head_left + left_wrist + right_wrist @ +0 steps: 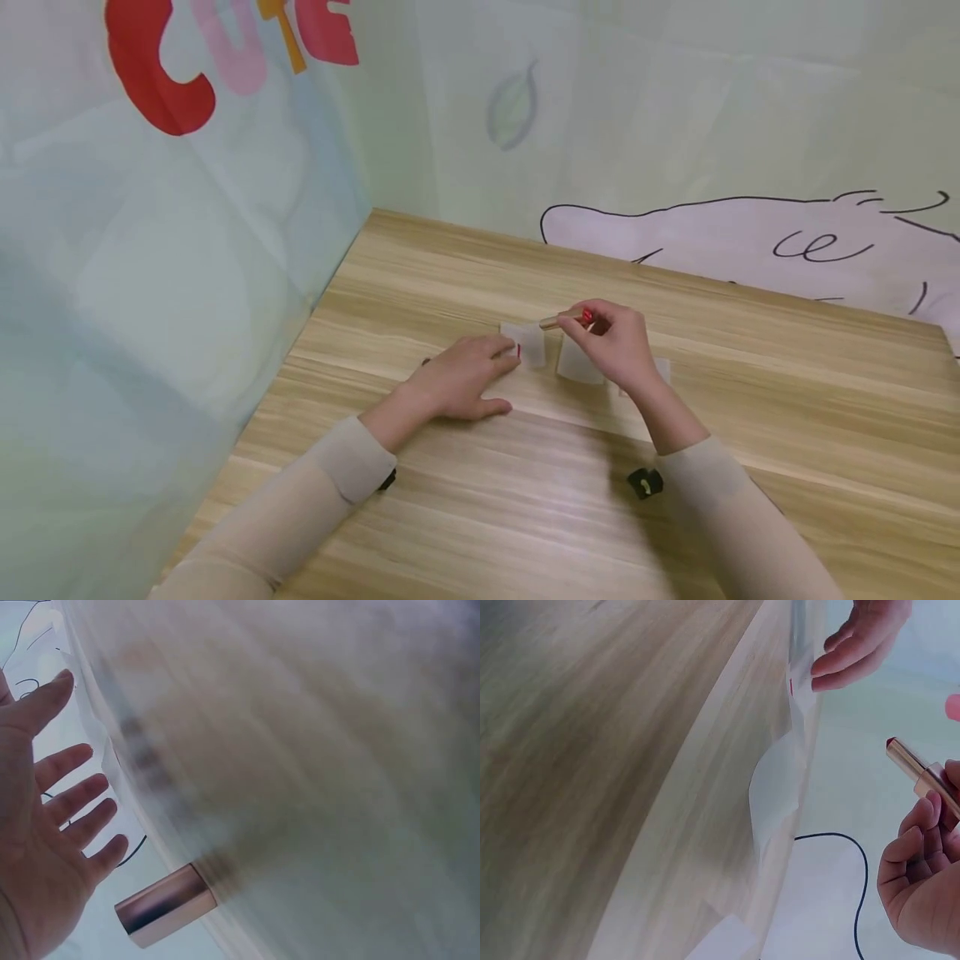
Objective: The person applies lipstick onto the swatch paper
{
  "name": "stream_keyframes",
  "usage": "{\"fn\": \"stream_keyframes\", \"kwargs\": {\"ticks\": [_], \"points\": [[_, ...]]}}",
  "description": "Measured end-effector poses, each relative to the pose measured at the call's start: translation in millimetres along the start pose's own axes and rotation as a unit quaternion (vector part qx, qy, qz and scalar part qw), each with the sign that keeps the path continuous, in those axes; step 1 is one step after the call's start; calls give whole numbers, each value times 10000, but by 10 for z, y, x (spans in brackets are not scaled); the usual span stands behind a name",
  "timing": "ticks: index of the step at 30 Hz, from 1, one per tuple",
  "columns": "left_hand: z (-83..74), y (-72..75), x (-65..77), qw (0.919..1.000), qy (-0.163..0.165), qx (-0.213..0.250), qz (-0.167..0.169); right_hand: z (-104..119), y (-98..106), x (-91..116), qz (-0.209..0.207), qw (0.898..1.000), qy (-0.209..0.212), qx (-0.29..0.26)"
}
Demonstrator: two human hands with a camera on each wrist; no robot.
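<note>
My right hand (618,342) pinches a gold lipstick (557,321) between thumb and fingers, over the row of white paper pieces. In the right wrist view, the dark red tip of the lipstick (906,757) sticks out of its tube. My left hand (465,379) rests spread, with fingertips on the leftmost white paper piece (534,346). A short red mark (518,351) shows on that piece beside the fingers. A second paper piece (577,364) lies beneath the right hand, and a third (663,369) is partly hidden behind the right wrist. A rose-gold cylinder (166,906) stands beside the left hand.
The wooden table (525,517) meets a printed cloth wall (637,125) at the back and another (187,250) on the left. A small black object (645,482) lies near the right sleeve; another dark piece (387,479) peeks out by the left sleeve.
</note>
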State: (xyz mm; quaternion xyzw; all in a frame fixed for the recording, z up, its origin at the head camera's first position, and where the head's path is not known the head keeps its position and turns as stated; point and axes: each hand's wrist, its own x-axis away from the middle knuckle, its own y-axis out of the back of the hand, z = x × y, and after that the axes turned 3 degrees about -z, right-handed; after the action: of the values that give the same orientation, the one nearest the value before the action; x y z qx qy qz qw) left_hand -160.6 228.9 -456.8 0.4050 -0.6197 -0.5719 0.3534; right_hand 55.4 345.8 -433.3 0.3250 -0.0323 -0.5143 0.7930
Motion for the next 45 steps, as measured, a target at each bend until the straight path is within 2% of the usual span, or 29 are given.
{"fn": "stream_keyframes", "kwargs": {"ticks": [10, 18, 23, 29, 37, 45], "points": [[-94, 54, -114, 9996, -177, -143, -171, -49, 134, 17, -134, 9998, -99, -91], [-164, 47, -209, 9993, -337, -131, 6, -100, 230, 51, -262, 9993, -71, -244], [-227, 36, -277, 9989, -428, -163, -8, -140, 287, 70, -314, 9991, -167, -245], [-307, 8, -365, 9986, -514, -106, 91, -180, 350, 96, -304, 9988, -351, -145], [-357, -31, -440, 9970, -674, -287, 235, -238, 382, 118, -296, 9990, -343, -26], [-404, -47, -527, 9966, -652, -271, 431, -307, 413, 146, -148, 9990, -412, 4]]}}
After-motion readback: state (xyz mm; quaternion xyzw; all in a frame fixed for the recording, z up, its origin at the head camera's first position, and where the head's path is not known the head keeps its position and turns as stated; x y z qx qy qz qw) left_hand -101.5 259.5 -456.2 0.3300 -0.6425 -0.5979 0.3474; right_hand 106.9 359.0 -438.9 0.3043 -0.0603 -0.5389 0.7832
